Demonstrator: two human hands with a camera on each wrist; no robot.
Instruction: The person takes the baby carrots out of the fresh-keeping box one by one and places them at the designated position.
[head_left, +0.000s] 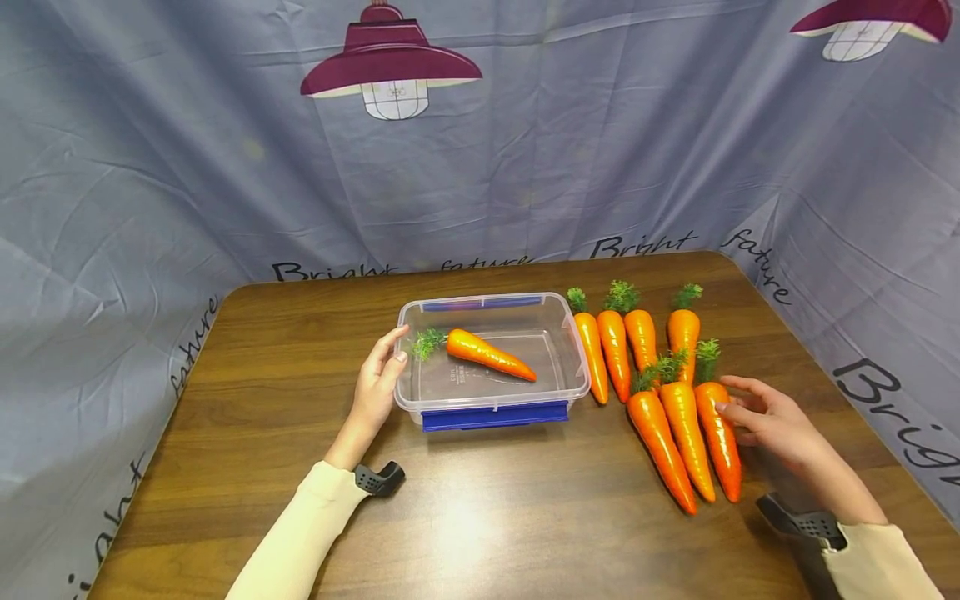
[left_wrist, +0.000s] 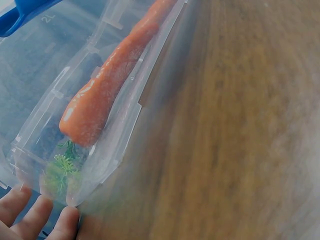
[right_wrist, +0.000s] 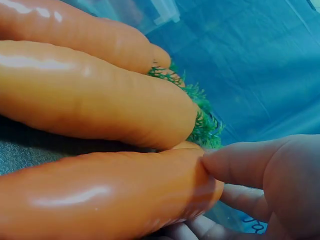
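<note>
A clear plastic container (head_left: 492,404) with blue clips holds one orange carrot (head_left: 487,354) with a green feathery top. My left hand (head_left: 377,383) is at the container's left end, its fingertips touching the wall there. In the left wrist view, several fingertips (left_wrist: 67,220) rest against that wall, close to the carrot's greenery. On the right, my right hand (head_left: 776,425) pinches the upper end of the rightmost front carrot (head_left: 722,450), with the thumb on top and fingers round the far side. This carrot lies beside two others, a yellower one (head_left: 686,433) and a redder one (head_left: 662,450).
Behind the front carrots lie several more, among them a slim carrot (head_left: 592,354) right by the container's right side and another (head_left: 683,337) farther right. All lie on a brown wooden table (head_left: 300,350). A grey printed curtain (head_left: 525,167) hangs behind it.
</note>
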